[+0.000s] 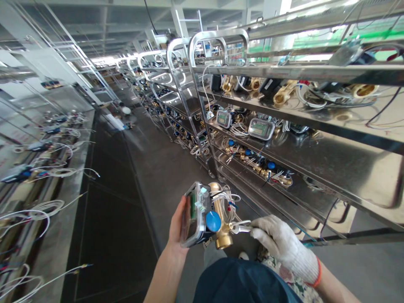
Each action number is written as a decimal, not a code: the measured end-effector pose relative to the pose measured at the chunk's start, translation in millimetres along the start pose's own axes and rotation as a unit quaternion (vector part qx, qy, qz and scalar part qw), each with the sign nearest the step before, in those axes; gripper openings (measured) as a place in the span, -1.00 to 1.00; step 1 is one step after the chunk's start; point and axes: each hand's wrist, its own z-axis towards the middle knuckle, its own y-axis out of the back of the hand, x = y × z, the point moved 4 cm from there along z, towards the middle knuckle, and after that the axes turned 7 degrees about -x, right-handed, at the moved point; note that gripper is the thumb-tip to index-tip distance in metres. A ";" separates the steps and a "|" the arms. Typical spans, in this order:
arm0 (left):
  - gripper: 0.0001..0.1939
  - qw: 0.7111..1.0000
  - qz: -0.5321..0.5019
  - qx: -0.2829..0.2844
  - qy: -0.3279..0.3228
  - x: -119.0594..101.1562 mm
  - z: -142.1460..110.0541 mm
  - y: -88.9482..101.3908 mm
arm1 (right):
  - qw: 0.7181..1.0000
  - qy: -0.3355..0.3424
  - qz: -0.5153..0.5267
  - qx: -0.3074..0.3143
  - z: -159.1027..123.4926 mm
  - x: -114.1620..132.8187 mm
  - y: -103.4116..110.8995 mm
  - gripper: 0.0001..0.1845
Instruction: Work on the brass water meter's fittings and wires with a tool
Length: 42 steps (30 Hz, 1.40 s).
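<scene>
My left hand (177, 225), bare, grips a meter by its clear-covered display box (193, 214). Attached to the box are a brass pipe body (224, 240), a round blue cap (213, 221) and a coil of white cable (227, 201). In a white knit glove with an orange cuff, my right hand (279, 242) is closed on a small silver wrench (242, 229). The wrench's far end meets the side of the brass body, though the exact contact is too small to make out. Most of my left fingers are hidden behind the box.
A steel rack (315, 155) on the right carries several similar meters with brass bodies and coiled cables. More racks (176, 92) run back along the aisle. To the left, a long bench (63, 202) holds meters and loose white cables. Dark matting (116, 219) covers the floor beside it.
</scene>
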 end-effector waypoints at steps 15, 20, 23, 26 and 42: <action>-0.63 0.987 -0.012 -0.081 -0.136 1.7 -2.0 7.8 | 0.936 -0.220 0.274 0.021 -21.4 31.9 -25.1 -0.46; -0.63 0.998 0.005 -0.034 -0.058 -16.8 2.3 15.7 | 0.992 -0.103 0.062 0.040 -6.3 26.6 -6.6 -0.50; -0.65 1.000 0.009 -0.002 -0.006 -11.0 0.1 18.2 | 0.997 -0.043 0.007 0.062 2.4 35.4 0.4 -0.54; -0.66 0.999 0.006 0.022 0.026 -5.6 -5.0 15.2 | 0.996 -0.004 -0.027 0.084 3.2 42.4 4.4 -0.55; -0.64 0.999 -0.008 0.023 -0.047 2.4 -20.0 12.0 | 0.984 -0.129 0.118 0.046 -2.0 42.9 -18.5 -0.46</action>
